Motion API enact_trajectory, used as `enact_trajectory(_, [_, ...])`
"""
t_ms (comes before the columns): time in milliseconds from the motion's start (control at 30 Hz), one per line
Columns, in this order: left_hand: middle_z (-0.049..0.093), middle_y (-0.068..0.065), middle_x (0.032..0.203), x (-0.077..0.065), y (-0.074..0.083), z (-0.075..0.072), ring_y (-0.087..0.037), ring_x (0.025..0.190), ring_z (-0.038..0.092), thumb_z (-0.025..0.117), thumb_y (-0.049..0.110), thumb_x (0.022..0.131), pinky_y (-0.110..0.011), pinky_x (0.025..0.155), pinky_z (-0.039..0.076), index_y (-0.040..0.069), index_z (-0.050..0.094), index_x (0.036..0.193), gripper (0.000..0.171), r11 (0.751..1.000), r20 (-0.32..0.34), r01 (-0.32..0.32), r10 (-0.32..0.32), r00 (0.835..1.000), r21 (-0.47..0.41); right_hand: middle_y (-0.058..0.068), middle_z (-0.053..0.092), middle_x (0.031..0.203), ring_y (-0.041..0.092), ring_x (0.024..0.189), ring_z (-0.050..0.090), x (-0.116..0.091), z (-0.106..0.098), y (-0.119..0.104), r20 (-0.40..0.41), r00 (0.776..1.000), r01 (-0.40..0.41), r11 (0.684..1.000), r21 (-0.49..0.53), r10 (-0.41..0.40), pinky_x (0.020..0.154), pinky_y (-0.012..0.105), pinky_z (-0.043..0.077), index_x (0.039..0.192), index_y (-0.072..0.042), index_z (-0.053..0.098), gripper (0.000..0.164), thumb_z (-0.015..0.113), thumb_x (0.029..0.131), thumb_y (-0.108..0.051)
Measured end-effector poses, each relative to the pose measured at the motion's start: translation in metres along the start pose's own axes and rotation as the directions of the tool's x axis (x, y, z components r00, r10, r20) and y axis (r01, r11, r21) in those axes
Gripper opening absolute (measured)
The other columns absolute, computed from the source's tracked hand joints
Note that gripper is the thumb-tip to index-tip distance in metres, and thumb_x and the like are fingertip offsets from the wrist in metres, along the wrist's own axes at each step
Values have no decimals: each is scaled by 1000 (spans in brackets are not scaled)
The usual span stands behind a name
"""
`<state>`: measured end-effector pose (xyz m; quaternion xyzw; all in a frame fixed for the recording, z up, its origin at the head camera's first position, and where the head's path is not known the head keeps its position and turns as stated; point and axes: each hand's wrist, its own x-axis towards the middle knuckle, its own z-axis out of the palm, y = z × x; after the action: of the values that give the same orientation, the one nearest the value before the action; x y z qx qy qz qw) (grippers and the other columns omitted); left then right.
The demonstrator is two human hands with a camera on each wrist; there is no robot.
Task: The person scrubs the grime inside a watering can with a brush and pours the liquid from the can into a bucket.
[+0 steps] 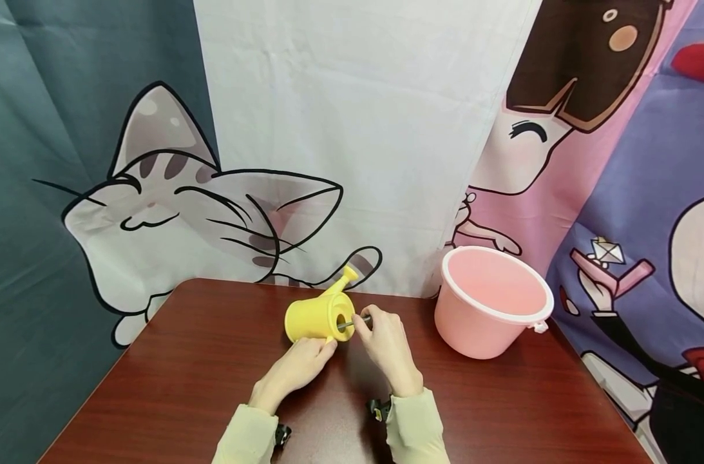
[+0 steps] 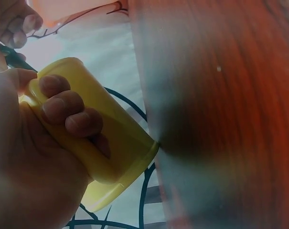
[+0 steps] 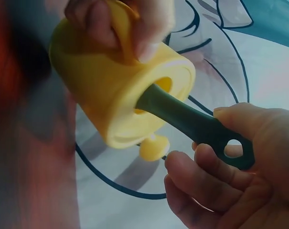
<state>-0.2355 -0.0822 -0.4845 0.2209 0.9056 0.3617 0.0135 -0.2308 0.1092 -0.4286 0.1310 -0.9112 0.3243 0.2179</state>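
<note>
A yellow toy watering can point(image 1: 306, 318) lies tilted over on its side at the middle of the table, its top opening turned toward the right. My left hand point(image 1: 298, 368) grips it by its handle, fingers curled through the loop in the left wrist view. My right hand point(image 1: 388, 348) pinches the holed end of a dark green handle point(image 3: 189, 118) between thumb and fingers. The handle's other end goes into the can's round opening, so whatever is on that end is hidden inside. The can's spout point(image 1: 341, 281) points up and away to the right.
A pink bucket point(image 1: 479, 338) with a white rim stands at the right, near the back edge of the reddish-brown table point(image 1: 172, 386). Behind the table hangs a cloth backdrop point(image 1: 352, 129) printed with a cartoon cat and figures.
</note>
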Motion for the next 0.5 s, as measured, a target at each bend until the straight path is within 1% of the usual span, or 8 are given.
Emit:
enact_trajectory(133, [34,9,56,0,0,0,-7,52,30,40,36,106,-25,53,33,18,47,62,48,1000,-7,-1,2,1000,14,-9,55,63,10,57,50,0,9,0,10,1000,-1,1000,13,0,55,26,44,82,-13,65,15,66,92,-24])
enact_trajectory(333, [34,10,56,0,-1,0,-6,52,30,39,35,106,-25,53,33,19,46,62,47,999,-18,-14,15,1000,32,-8,56,64,14,61,54,-2,22,-2,0,1000,18,1000,7,-18,57,28,44,82,-11,65,16,67,93,-24])
enact_trajectory(500, [34,10,56,0,-1,1,-6,53,30,39,36,106,-25,54,34,19,46,62,47,999,-17,-22,23,1000,38,-8,53,61,15,59,53,-2,27,-2,3,1000,3,1000,-11,-3,56,28,43,80,-11,65,19,67,92,-25])
